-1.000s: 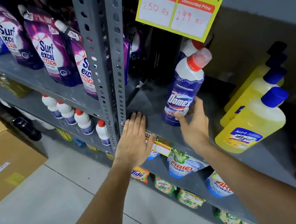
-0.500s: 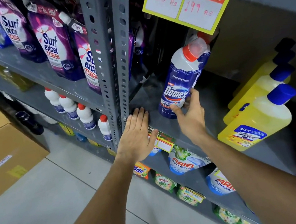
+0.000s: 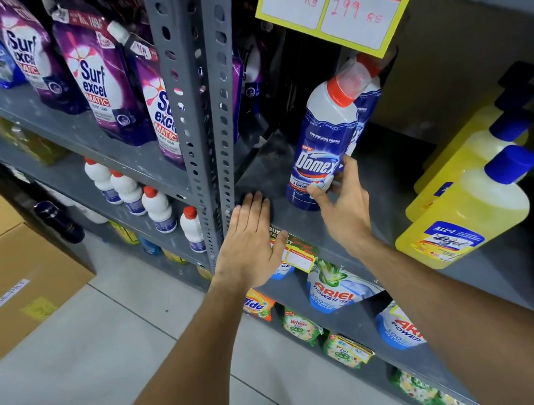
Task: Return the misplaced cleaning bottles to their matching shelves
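Head view, looking down along grey steel shelving: your right hand (image 3: 346, 206) met the lower body of one blue Domex bottle (image 3: 326, 145), thumb at the front of its base and fingers (image 3: 352, 168) spread along its right side, loosely cupped rather than closed around it. That bottle stood on the grey shelf (image 3: 388, 163), leaning slightly right, its red-collared cap just under the yellow price card (image 3: 343, 0); a second blue bottle (image 3: 367, 107) showed close behind it, mostly hidden. Your left hand (image 3: 251, 243) lay flat and open on the front edge of the same shelf, fingers together, holding nothing, just right of the perforated upright (image 3: 203, 107). Four yellow Lizol bottles (image 3: 464, 211) with blue caps stood in a row at the right, well apart from the Domex bottle. Four small white bottles (image 3: 157, 208) with red caps lined the lower shelf at the left. Three purple Surf Excel pouches (image 3: 95, 85) stood above them. One cardboard box (image 3: 2, 269) sat on the floor.
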Action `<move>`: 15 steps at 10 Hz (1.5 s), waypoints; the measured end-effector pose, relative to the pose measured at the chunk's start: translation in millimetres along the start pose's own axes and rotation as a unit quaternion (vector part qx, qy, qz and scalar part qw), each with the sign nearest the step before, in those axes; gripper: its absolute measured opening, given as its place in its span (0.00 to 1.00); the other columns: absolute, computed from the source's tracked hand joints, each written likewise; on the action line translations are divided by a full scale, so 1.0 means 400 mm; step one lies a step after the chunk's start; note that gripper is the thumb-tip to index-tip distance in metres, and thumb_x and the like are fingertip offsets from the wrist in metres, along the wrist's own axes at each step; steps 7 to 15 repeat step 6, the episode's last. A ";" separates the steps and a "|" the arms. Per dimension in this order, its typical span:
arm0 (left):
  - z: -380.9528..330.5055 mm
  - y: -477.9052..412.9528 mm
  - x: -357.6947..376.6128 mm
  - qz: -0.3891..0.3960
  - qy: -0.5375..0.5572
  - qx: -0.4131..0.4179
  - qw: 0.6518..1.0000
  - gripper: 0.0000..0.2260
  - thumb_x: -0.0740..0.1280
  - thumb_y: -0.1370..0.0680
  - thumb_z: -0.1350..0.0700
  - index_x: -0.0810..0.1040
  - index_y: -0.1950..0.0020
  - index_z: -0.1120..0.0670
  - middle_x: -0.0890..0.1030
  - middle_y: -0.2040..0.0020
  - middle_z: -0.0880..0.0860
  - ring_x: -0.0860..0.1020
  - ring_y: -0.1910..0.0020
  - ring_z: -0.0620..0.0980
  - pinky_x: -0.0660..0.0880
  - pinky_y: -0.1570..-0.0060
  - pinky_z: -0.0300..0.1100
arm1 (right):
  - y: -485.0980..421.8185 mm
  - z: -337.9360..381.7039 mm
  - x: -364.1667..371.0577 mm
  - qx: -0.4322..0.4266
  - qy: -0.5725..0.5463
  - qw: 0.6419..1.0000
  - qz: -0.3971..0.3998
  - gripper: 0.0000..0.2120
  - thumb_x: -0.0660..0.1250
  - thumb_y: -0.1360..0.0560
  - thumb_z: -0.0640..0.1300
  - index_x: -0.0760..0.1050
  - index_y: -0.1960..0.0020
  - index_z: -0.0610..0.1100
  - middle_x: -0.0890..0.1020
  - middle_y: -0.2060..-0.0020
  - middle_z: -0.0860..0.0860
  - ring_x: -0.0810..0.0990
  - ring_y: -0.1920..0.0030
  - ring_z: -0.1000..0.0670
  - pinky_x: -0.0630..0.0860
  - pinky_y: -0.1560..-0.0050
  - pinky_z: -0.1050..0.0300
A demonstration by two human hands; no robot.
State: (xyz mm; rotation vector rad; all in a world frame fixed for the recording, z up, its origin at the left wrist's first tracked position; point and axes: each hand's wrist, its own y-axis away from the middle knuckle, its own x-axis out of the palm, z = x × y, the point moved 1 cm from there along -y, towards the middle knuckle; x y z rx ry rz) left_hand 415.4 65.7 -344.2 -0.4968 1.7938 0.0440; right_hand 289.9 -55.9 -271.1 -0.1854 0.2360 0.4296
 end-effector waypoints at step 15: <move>-0.013 -0.006 -0.025 0.024 0.005 -0.016 1.000 0.32 0.52 0.18 0.41 0.52 0.21 0.60 0.53 0.20 0.58 0.47 0.21 0.53 0.39 0.24 0.46 | 0.064 0.035 -0.035 0.001 0.057 0.997 -0.055 0.37 0.74 0.25 0.45 0.58 0.23 0.46 0.75 0.32 0.48 0.76 0.32 0.49 0.78 0.34 0.46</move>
